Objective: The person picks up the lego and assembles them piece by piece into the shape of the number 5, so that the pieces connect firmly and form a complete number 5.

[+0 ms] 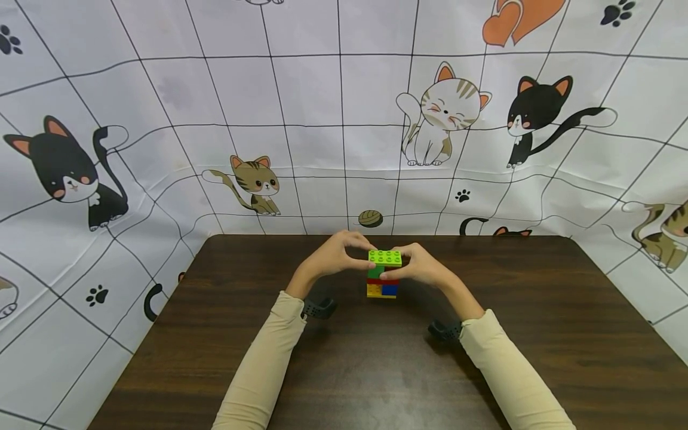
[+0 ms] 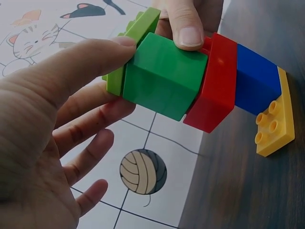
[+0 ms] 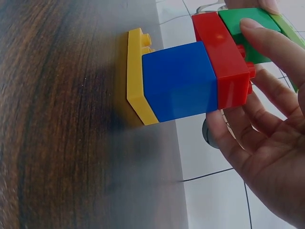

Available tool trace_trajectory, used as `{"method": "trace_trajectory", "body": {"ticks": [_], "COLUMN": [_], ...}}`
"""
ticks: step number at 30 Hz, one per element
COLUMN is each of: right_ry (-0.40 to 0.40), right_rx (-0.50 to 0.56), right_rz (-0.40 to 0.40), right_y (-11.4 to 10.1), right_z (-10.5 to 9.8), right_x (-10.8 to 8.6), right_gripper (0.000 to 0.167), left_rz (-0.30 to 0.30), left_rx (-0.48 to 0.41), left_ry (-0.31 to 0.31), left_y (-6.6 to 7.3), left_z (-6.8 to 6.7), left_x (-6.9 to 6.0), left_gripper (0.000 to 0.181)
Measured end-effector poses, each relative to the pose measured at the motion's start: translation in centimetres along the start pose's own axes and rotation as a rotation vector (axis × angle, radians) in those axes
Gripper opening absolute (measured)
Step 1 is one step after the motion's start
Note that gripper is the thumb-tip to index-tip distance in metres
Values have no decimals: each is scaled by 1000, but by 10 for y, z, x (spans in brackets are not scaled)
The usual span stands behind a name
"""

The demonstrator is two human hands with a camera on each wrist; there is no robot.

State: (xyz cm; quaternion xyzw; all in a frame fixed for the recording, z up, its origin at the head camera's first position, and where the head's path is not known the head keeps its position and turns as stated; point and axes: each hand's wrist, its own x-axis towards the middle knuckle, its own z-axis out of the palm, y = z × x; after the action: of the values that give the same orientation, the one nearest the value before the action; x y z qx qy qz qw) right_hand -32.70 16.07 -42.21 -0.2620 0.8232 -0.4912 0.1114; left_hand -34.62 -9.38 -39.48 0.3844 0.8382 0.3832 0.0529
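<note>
A tower of toy building bricks stands upright near the table's far edge. At its base lies a yellow plate (image 3: 135, 76) with a blue brick (image 3: 181, 81) on one side of it. Above come a red brick (image 2: 217, 86), a green brick (image 2: 164, 76) and, topmost, a lime green plate (image 1: 384, 257). My left hand (image 1: 335, 255) pinches the lime plate between thumb and index finger, its other fingers spread. From the other side my right hand (image 1: 421, 266) grips the green brick, thumb in front and fingers behind the tower. Those fingertips are partly hidden.
The dark brown wooden table (image 1: 344, 370) runs up to a white sheet (image 1: 301, 107) printed with cats and grid lines. Dark wrist devices (image 1: 321, 308) sit below both hands, close to the tabletop.
</note>
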Motion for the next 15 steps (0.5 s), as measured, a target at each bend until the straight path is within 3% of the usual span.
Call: {"method": "trace_trajectory", "body": {"ticks": [15], "right_ry": [11], "right_rx": [-6], "right_rz": [2], "right_y": [-1], "right_z": [0], "right_x": [1], "right_gripper": [29], "left_rz": [-23], "left_rx": [28], "left_ry": [45], "left_y": [2], "left_z": [2], "left_x": [0], "left_gripper": [34]}}
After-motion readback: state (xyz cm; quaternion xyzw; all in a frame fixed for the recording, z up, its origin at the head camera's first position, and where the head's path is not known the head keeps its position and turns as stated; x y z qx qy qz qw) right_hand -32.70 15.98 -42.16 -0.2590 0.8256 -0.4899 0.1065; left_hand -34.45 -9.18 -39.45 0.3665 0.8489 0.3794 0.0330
